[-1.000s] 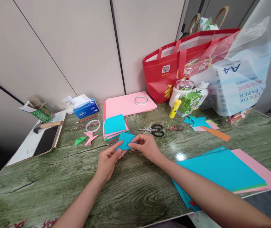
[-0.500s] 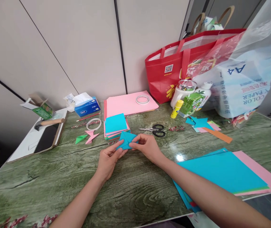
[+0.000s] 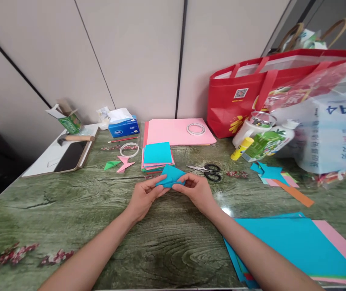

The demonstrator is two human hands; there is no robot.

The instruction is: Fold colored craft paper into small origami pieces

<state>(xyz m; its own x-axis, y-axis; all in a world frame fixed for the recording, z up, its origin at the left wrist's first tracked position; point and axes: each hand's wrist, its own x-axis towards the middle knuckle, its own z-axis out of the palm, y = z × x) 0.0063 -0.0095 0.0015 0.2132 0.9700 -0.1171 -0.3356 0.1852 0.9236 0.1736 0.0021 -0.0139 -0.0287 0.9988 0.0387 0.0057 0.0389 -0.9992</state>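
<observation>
A folded blue paper piece (image 3: 170,175) is held just above the green wood-grain table (image 3: 100,226), pinched from both sides. My left hand (image 3: 145,197) grips its left edge with closed fingers. My right hand (image 3: 197,191) pinches its right edge. Right behind the paper lies a stack of small coloured paper squares (image 3: 157,157) with a blue one on top. Black-handled scissors (image 3: 208,170) lie just right of my hands.
Pink sheets (image 3: 177,131) with a tape roll (image 3: 196,129) lie at the back. Large blue and pink sheets (image 3: 297,246) cover the front right. A red bag (image 3: 251,93), bottles, a glue stick (image 3: 241,148), a tissue box (image 3: 123,126) and folded shapes (image 3: 119,165) stand around.
The view has swung left and down, so everything sits further right in the frame. Both hands keep their pinch on the blue paper, which is now tilted flatter.
</observation>
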